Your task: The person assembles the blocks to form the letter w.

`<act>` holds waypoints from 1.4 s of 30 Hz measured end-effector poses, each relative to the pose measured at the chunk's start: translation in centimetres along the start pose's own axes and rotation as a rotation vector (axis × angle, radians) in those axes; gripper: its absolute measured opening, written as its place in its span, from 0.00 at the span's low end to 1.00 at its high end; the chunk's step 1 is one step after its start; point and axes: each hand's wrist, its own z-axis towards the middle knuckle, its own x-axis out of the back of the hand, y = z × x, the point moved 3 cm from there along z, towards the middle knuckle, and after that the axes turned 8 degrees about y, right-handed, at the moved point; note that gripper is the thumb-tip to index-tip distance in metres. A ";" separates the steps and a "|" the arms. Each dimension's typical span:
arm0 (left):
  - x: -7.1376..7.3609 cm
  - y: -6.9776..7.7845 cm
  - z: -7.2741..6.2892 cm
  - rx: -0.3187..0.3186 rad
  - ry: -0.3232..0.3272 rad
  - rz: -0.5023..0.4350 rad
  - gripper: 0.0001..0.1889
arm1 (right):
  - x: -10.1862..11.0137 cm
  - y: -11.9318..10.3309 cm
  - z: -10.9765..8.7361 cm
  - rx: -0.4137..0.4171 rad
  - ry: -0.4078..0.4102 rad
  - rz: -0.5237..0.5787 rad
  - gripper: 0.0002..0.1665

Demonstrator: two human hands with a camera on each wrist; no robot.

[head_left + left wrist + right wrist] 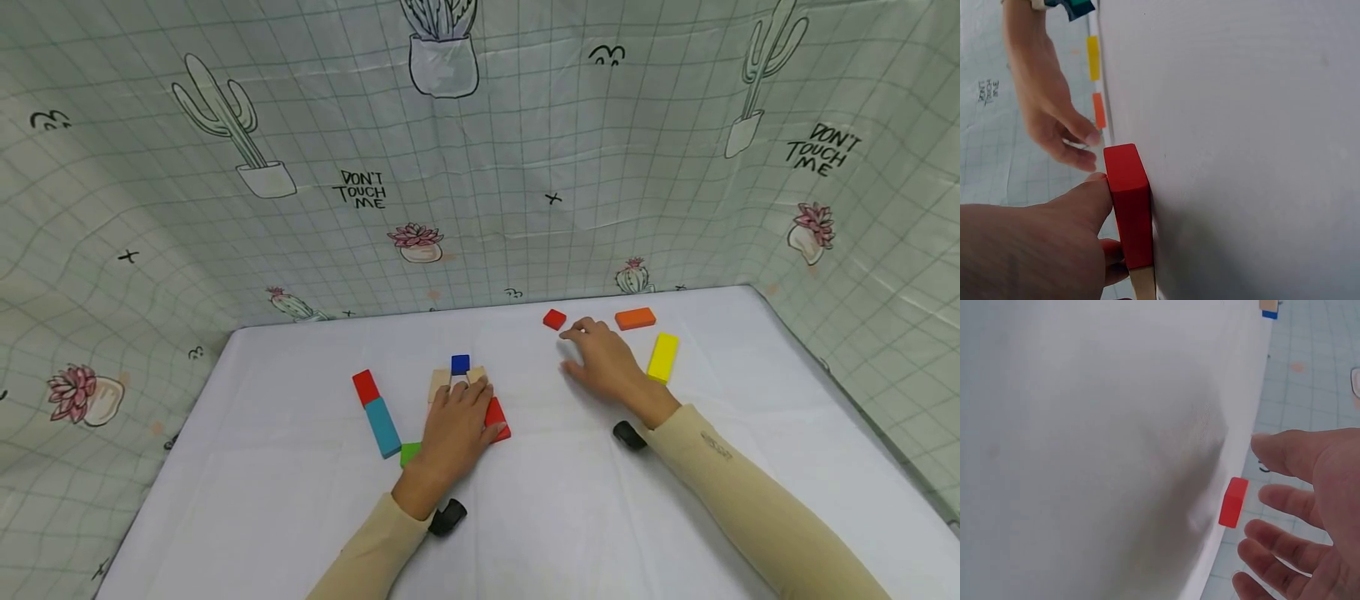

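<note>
My left hand (456, 425) rests over a small group of blocks on the white table. Its thumb touches a red block (1132, 212), and its fingers lie on pale wooden blocks (439, 382), partly hiding them. A blue cube (460, 364) stands just beyond the fingertips. Above the table, my right hand (603, 360) has its fingers spread and slightly bent, holding nothing. Closest to it is a small red block (1234, 502), apart from the fingers in the head view. A green block (409, 453) is partly covered near the left wrist.
Left of the group, a red block (366, 387) meets a light-blue block (383, 427) end to end. An orange block (635, 318) and a yellow block (663, 358) lie beyond and right of my right hand. A patterned cloth (480, 167) hangs behind the table.
</note>
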 end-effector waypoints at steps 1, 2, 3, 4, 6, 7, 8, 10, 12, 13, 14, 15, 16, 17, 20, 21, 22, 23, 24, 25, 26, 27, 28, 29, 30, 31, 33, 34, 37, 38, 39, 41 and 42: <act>0.0 0.0 0.0 -0.003 0.004 0.005 0.32 | 0.0 0.0 0.1 -0.004 0.001 -0.002 0.29; 0.1 0.1 0.0 -0.005 0.007 0.012 0.32 | 0.0 0.0 0.3 -0.010 0.002 -0.003 0.29; 0.1 0.1 -0.1 -0.004 0.010 0.013 0.32 | 0.0 0.0 0.4 -0.015 0.002 -0.004 0.30; 0.1 0.1 -0.1 -0.007 0.015 0.017 0.32 | -0.1 0.1 0.6 -0.022 0.001 -0.006 0.30; 0.1 0.1 -0.1 -0.005 0.014 0.022 0.32 | -0.2 0.1 0.9 -0.038 0.000 -0.006 0.30; 0.1 0.1 -0.1 -0.003 0.011 0.024 0.32 | -0.3 0.2 1.1 -0.046 -0.001 -0.005 0.30; 0.0 0.1 -0.1 0.000 0.008 0.023 0.32 | -0.3 0.2 1.3 -0.056 0.001 -0.002 0.30; 0.0 0.1 -0.1 0.003 0.003 0.022 0.32 | -0.5 0.2 1.7 -0.071 0.004 0.004 0.30; -0.1 0.1 0.0 0.008 -0.004 0.021 0.32 | -0.6 0.3 2.0 -0.085 0.007 0.009 0.30; -0.1 0.1 0.0 0.008 -0.007 0.021 0.32 | -0.7 0.3 2.2 -0.089 0.010 0.009 0.31; -0.1 0.1 0.0 0.007 -0.006 0.022 0.32 | -0.8 0.4 2.4 -0.096 0.011 0.010 0.31; 0.0 0.1 0.0 0.006 -0.006 0.022 0.32 | -0.8 0.4 2.5 -0.102 0.012 0.009 0.32; 0.0 0.1 0.0 0.005 -0.004 0.021 0.32 | -0.9 0.5 2.7 -0.108 0.013 0.009 0.32; 0.0 0.1 0.0 0.005 -0.004 0.021 0.32 | -1.0 0.5 2.9 -0.113 0.013 0.006 0.33; 0.1 0.2 0.0 0.004 -0.005 0.017 0.32 | -1.2 0.7 3.4 -0.123 0.013 -0.002 0.34; 0.1 0.2 0.0 0.006 -0.009 0.015 0.32 | -1.2 0.7 3.6 -0.123 0.013 -0.007 0.34; 0.1 0.2 0.0 0.006 -0.011 0.015 0.32 | -1.3 0.7 3.7 -0.123 0.012 -0.008 0.33; 0.1 0.2 0.0 0.007 -0.014 0.015 0.32 | -1.3 0.7 3.9 -0.122 0.011 -0.010 0.33; 0.1 0.2 -0.1 0.007 -0.016 0.014 0.32 | -1.4 0.7 4.0 -0.120 0.011 -0.010 0.33; 0.1 0.2 -0.1 0.007 -0.018 0.015 0.32 | -1.4 0.7 4.2 -0.120 0.009 -0.008 0.32; 0.2 0.2 -0.1 0.007 -0.018 0.016 0.32 | -1.5 0.7 4.3 -0.119 0.010 -0.009 0.31; 0.2 0.2 -0.1 0.006 -0.017 0.017 0.32 | -1.5 0.8 4.5 -0.118 0.010 -0.009 0.30; 0.2 0.2 -0.1 0.006 -0.018 0.016 0.32 | -1.6 0.8 4.6 -0.117 0.011 -0.011 0.30; 0.2 0.2 -0.1 0.006 -0.017 0.014 0.32 | -1.6 0.8 4.7 -0.117 0.011 -0.013 0.29; 0.2 0.2 -0.1 0.006 -0.017 0.013 0.32 | -1.7 0.8 4.8 -0.116 0.013 -0.016 0.28; 0.2 0.2 -0.1 0.006 -0.017 0.011 0.32 | -1.7 0.8 4.9 -0.115 0.015 -0.018 0.28; 0.2 0.2 -0.1 0.006 -0.016 0.011 0.32 | -1.7 0.8 5.2 -0.121 0.016 -0.020 0.27; 0.3 0.2 -0.1 0.005 -0.016 0.011 0.32 | -1.7 0.9 5.3 -0.123 0.019 -0.019 0.26; 0.3 0.2 -0.1 0.002 -0.012 0.016 0.32 | -1.6 1.0 5.6 -0.132 0.025 -0.010 0.24; 0.3 0.2 -0.1 0.003 -0.013 0.016 0.32 | -1.6 1.0 5.7 -0.136 0.026 -0.007 0.23; 0.4 0.2 -0.1 0.004 -0.012 0.015 0.31 | -1.6 1.0 5.7 -0.138 0.028 -0.005 0.23; 0.4 0.3 -0.1 0.006 -0.009 0.012 0.31 | -1.5 1.1 5.8 -0.138 0.033 -0.005 0.22; 0.4 0.3 -0.1 0.006 -0.009 0.012 0.31 | -1.5 1.1 5.8 -0.137 0.036 -0.006 0.21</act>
